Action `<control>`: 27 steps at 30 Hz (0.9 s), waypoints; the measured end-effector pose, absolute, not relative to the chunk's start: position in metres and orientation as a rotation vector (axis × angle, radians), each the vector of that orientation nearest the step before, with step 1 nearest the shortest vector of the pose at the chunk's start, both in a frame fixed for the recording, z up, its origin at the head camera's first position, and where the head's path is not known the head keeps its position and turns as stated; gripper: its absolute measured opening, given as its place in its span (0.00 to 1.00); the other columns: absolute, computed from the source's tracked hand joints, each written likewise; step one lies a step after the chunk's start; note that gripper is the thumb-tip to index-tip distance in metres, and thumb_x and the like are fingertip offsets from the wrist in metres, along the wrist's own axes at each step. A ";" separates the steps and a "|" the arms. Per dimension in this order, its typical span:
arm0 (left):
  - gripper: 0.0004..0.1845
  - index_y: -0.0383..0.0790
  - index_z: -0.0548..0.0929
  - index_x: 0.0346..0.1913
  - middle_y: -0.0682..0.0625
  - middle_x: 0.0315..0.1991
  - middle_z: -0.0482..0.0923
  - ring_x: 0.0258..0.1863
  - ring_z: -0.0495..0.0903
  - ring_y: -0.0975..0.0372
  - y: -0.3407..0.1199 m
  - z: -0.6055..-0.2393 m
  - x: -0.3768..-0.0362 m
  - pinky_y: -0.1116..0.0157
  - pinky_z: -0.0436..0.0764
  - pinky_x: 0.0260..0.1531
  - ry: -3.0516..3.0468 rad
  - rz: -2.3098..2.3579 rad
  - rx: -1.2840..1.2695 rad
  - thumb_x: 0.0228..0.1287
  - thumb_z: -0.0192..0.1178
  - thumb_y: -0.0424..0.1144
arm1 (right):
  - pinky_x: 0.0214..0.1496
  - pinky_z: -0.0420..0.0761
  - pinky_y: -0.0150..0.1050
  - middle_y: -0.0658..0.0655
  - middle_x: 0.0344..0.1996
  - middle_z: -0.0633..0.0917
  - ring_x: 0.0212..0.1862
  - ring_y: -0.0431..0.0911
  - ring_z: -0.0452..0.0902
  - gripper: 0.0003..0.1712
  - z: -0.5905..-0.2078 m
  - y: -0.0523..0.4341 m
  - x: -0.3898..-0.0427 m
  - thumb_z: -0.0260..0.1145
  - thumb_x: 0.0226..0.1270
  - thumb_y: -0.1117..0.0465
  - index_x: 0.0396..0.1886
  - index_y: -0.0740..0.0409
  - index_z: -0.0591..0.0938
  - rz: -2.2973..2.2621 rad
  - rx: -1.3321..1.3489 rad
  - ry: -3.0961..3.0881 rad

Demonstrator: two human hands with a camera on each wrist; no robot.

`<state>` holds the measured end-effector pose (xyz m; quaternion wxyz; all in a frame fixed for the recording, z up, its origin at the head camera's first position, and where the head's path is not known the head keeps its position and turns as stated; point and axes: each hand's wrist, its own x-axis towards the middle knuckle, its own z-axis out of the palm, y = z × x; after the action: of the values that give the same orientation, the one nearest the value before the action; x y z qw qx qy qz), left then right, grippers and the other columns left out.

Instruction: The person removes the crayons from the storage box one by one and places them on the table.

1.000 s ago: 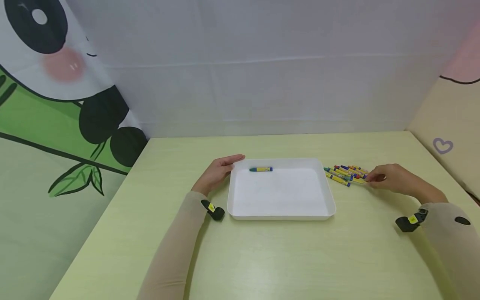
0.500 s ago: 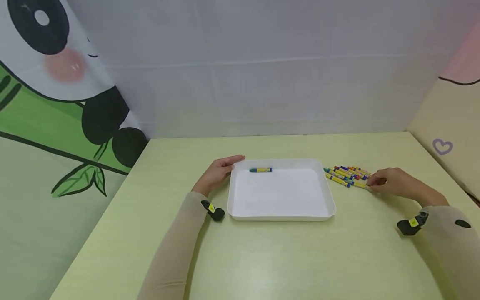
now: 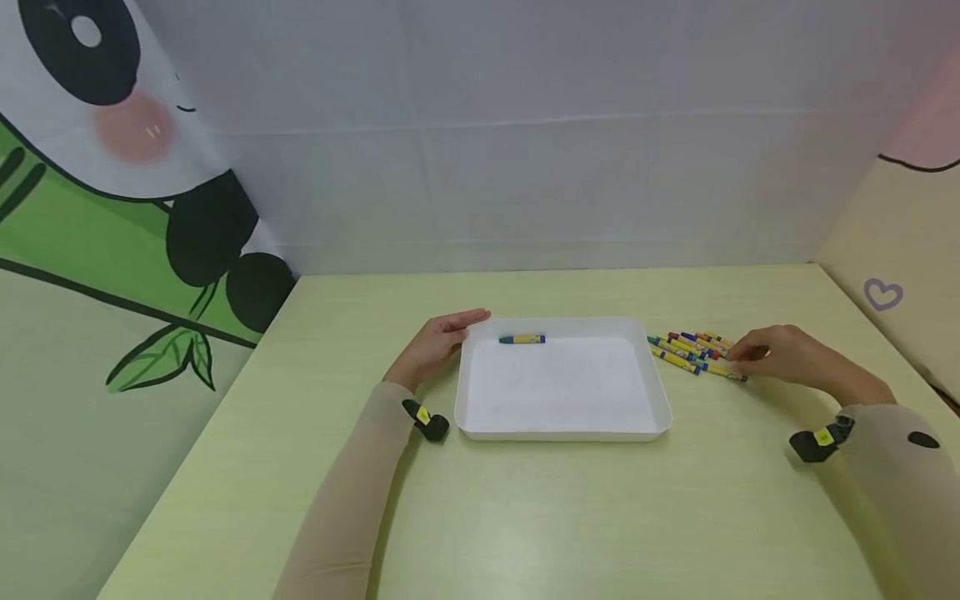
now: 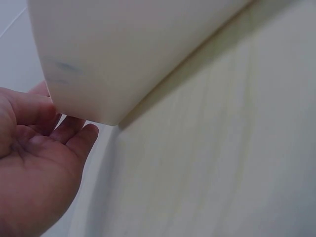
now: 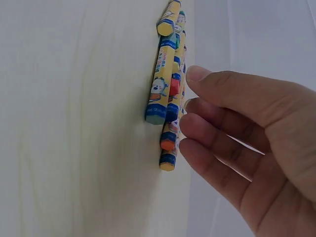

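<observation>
My left hand (image 3: 433,346) holds the back left corner of a shallow white tray (image 3: 562,435), with one finger stretched along its far rim. In the left wrist view, the thumb and fingers meet the tray wall (image 4: 128,54) at that corner. A green-tipped crayon (image 3: 522,339) in a yellow wrapper lies inside, near the far side. To the tray's right lies a pile of crayons (image 3: 678,348). Over its right end hovers my right hand (image 3: 787,360), fingers loosely bent with nothing between them. A green-ended crayon (image 5: 160,91) sticks out from the pile beside the fingertips.
A pale wooden table (image 3: 525,517) carries everything. Behind it hangs a light grey cloth backdrop (image 3: 525,183), with a cartoon-printed panel (image 3: 90,275) on the left and a beige panel (image 3: 885,225) on the right.
My right hand has drawn one crayon rightward out of the pile's near side, let it go, and shifted slightly up and away from it. The left hand and tray stay put.
</observation>
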<state>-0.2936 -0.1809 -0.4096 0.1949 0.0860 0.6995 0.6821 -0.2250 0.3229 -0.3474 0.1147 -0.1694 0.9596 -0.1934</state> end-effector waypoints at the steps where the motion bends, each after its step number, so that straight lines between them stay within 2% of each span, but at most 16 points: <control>1: 0.23 0.40 0.72 0.67 0.50 0.69 0.68 0.72 0.60 0.60 -0.181 -0.410 -0.294 0.58 0.60 0.72 1.963 1.909 0.240 0.74 0.41 0.26 | 0.33 0.79 0.30 0.53 0.38 0.87 0.36 0.35 0.78 0.10 -0.346 0.321 -0.226 0.68 0.62 0.61 0.41 0.59 0.86 -0.572 -0.498 2.812; 10: 0.23 0.40 0.71 0.67 0.51 0.69 0.68 0.73 0.59 0.61 -0.182 -0.412 -0.295 0.57 0.60 0.72 1.963 1.911 0.253 0.74 0.41 0.26 | 0.34 0.81 0.31 0.55 0.37 0.87 0.39 0.45 0.83 0.14 -0.328 0.296 -0.235 0.66 0.66 0.60 0.47 0.63 0.84 -0.673 -0.513 2.787; 16: 0.23 0.41 0.72 0.67 0.51 0.69 0.68 0.73 0.59 0.61 -0.181 -0.413 -0.295 0.57 0.59 0.72 1.971 1.909 0.260 0.74 0.41 0.26 | 0.33 0.80 0.33 0.56 0.38 0.87 0.35 0.47 0.83 0.14 -0.314 0.275 -0.242 0.64 0.67 0.60 0.49 0.62 0.83 -0.722 -0.534 2.768; 27: 0.23 0.40 0.71 0.67 0.50 0.70 0.67 0.73 0.59 0.61 -0.180 -0.413 -0.295 0.57 0.59 0.72 1.958 1.919 0.276 0.74 0.41 0.26 | 0.37 0.81 0.32 0.56 0.42 0.87 0.40 0.46 0.82 0.12 -0.302 0.224 -0.263 0.65 0.67 0.61 0.47 0.59 0.85 -0.767 -0.711 2.760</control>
<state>-0.2952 -0.1803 -0.4128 0.1919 0.0982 0.6975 0.6834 -0.2632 0.2240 -0.3018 0.0948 -0.2398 0.9309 -0.2587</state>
